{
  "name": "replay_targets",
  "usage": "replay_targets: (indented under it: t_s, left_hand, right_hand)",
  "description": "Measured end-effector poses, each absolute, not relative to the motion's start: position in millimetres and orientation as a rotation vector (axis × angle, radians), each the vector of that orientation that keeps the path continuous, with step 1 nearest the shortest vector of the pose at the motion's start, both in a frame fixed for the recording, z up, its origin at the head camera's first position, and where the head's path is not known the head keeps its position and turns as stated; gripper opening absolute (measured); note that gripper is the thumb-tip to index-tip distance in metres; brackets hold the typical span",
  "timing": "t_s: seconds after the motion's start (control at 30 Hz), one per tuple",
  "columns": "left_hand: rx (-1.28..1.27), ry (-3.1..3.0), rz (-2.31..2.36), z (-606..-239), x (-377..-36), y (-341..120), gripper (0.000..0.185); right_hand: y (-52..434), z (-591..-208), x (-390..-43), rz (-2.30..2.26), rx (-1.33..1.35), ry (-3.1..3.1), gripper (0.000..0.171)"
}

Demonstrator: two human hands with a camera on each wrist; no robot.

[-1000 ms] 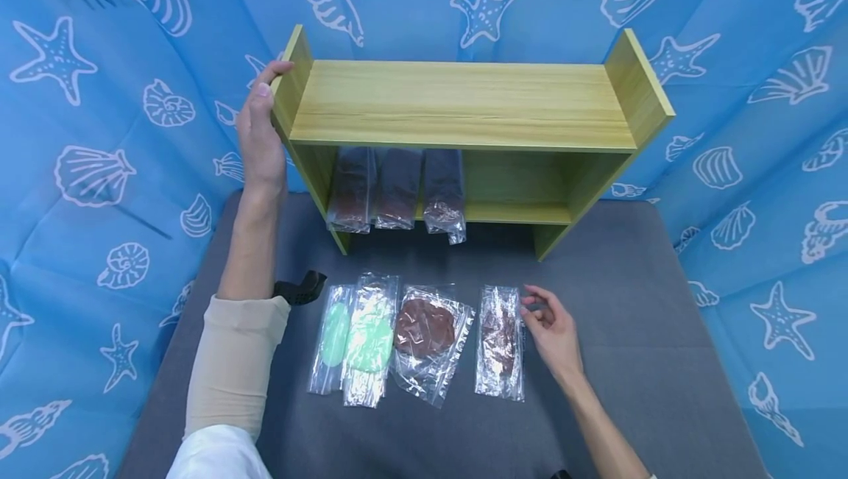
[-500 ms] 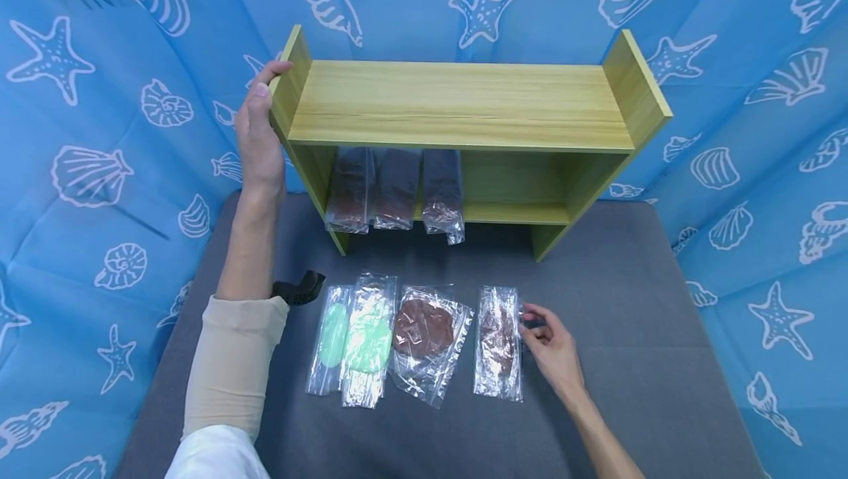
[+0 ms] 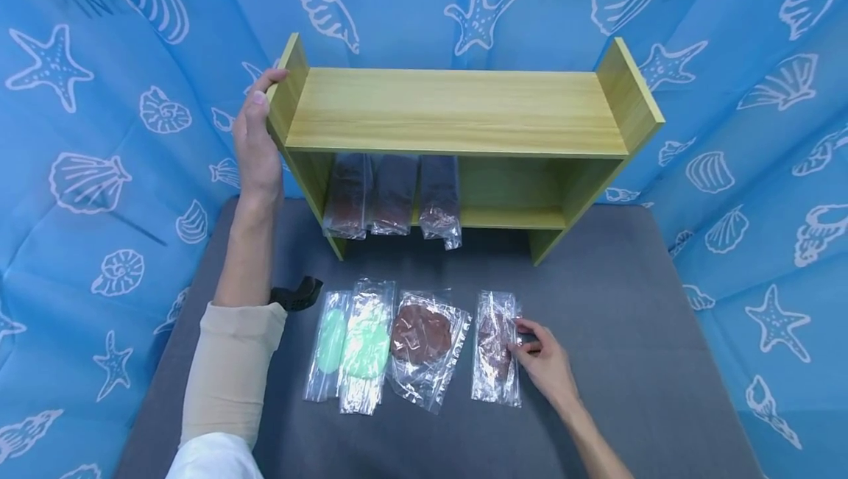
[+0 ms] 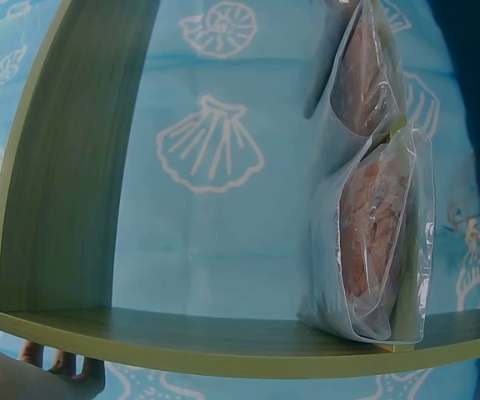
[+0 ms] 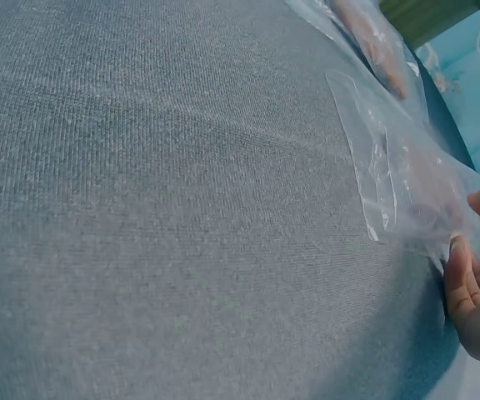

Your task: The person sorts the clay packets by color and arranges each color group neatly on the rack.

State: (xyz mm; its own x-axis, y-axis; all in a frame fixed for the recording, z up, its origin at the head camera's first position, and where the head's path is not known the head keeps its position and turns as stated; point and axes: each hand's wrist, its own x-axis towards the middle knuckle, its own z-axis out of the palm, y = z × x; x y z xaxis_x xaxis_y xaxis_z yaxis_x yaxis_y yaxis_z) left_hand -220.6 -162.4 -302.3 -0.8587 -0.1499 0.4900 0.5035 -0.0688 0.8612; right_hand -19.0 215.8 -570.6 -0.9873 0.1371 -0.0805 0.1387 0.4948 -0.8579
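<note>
The right hand (image 5: 477, 283) is cut off by the right wrist view's edge, so only fingertips show at the clear bag (image 5: 407, 179); its grip looks like a pinch, perhaps. In the left wrist view, the left hand (image 4: 36, 367) hides under the shelf board (image 4: 223, 337).

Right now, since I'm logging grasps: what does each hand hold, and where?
The left hand grips the wooden shelf at its left side panel. The right hand pinches the brown-filled clear bag at its right edge.
</note>
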Motion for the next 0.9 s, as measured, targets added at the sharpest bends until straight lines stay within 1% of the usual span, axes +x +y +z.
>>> replay_targets:
  t_s: [0.17, 0.4, 0.67, 0.8, 0.9]
  left_hand:
    - [-0.359, -1.788, -1.975, -312.9, -226.0, -167.5, 0.046]
    - [-0.363, -1.797, -1.964, -322.6, -235.7, -171.8, 0.046]
    - [-0.363, -1.789, -1.975, -315.9, -232.4, -168.0, 0.046]
    - [-0.358, -1.780, -1.980, -308.8, -227.5, -164.3, 0.046]
    - [-0.351, -1.781, -1.967, -310.0, -229.6, -165.3, 0.046]
  right_hand:
    - [210.6, -574.1, -14.5, -1.458, 0.241, 2.752, 0.046]
    - [201.1, -576.5, -10.3, -1.333, 0.281, 2.852, 0.052]
    - [188.3, -578.8, -9.9, -1.183, 0.270, 2.982, 0.071]
    - [183.9, -575.3, -11.8, -1.079, 0.280, 3.037, 0.072]
    - [181.7, -571.9, -13.3, -1.016, 0.290, 3.028, 0.073]
